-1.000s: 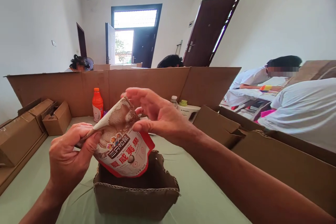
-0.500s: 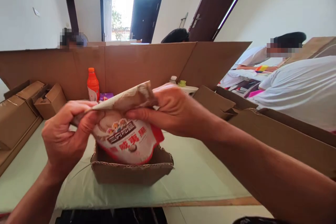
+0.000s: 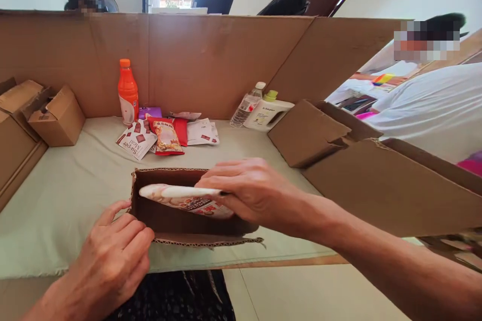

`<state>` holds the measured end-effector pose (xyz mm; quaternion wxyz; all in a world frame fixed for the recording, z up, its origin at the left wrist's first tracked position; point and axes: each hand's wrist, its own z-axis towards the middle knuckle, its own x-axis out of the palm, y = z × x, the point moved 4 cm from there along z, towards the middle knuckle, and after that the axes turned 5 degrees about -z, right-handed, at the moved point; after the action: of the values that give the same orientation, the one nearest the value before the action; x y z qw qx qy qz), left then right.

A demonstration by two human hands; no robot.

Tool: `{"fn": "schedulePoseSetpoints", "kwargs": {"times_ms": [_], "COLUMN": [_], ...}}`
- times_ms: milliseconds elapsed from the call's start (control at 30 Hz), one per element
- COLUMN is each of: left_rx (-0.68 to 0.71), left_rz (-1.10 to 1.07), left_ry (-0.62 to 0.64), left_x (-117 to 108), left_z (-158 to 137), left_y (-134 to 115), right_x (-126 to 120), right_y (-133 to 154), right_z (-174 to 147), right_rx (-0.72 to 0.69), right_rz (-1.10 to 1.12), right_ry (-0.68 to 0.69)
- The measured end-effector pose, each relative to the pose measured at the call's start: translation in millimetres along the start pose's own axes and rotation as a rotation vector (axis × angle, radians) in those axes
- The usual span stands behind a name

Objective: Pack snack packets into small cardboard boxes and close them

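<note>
A small open cardboard box (image 3: 181, 236) stands on the pale green cloth in front of me. My right hand (image 3: 248, 190) pinches the right end of the folded top of a white and red snack bag (image 3: 176, 196). Most of that bag is down inside the box, tilted, its lower part in shadow. My left hand (image 3: 116, 248) has its fingers bent over the box's front left corner, with the index finger along the left wall.
Several snack packets, including a red one (image 3: 165, 136), lie behind the box near an orange bottle (image 3: 128, 93). A clear bottle (image 3: 246, 105) and a white jug (image 3: 267, 113) stand at the back. Cardboard boxes (image 3: 62, 118) flank both sides; a cardboard wall (image 3: 211, 60) closes the back.
The snack bag has been lowered into the box, still in my right hand. My left hand has let go of the bag and moved down to the box corner. The view has tilted down.
</note>
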<state>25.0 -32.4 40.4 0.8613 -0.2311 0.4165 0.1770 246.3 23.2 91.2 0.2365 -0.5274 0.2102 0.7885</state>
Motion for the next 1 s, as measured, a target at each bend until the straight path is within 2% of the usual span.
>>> {"fn": "schedulePoseSetpoints", "kwargs": {"times_ms": [100, 200, 267, 333, 400, 467, 633, 767, 800, 867, 933, 1000], "left_rx": [0.018, 0.029, 0.035, 0.051, 0.068, 0.024, -0.316, -0.438, -0.452, -0.44, -0.417, -0.421], "left_rz": [0.008, 0.041, 0.071, 0.071, 0.055, 0.043, -0.035, -0.042, -0.056, -0.112, -0.142, -0.139], "left_ry": [0.007, -0.002, -0.018, -0.004, 0.083, 0.24, 0.762, 1.05, 1.105, 1.172, 1.226, 1.293], "left_x": [-0.9, -2.6, -4.1, -4.5, -1.9, 3.4, 19.1, 27.8, 29.9, 33.1, 34.6, 34.8], "left_z": [-0.8, 1.7, 5.8, 13.1, 24.7, 40.1, 72.4, 77.1, 76.4, 77.2, 80.3, 82.4], "left_y": [2.0, 0.6, -4.5, -13.3, -22.7, -26.3, -7.5, 2.9, 2.8, -0.8, -5.2, -6.9], "right_x": [34.1, 67.6, 84.1, 93.2, 96.0, 95.1, 89.0, 64.5, 53.1, 26.9, 6.5, 4.9], "right_y": [0.3, 10.3, 20.0, 27.0, 29.1, 26.0, 16.8, 14.1, 10.0, -8.3, -42.7, -83.2], "right_z": [12.9, 27.7, 36.1, 42.1, 44.5, 43.7, 34.9, 20.5, 16.9, 13.6, 16.8, 27.5], "right_rx": [0.078, 0.058, -0.012, -0.071, -0.099, -0.089, -0.052, -0.121, -0.13, -0.079, 0.07, 0.237], "right_rz": [-0.134, -0.163, -0.122, -0.047, 0.04, 0.092, 0.161, 0.193, 0.222, 0.357, 0.474, 0.401], "right_ry": [0.398, 0.741, 0.867, 0.909, 0.916, 0.922, 0.967, 1.003, 0.965, 0.779, 0.507, 0.289]}}
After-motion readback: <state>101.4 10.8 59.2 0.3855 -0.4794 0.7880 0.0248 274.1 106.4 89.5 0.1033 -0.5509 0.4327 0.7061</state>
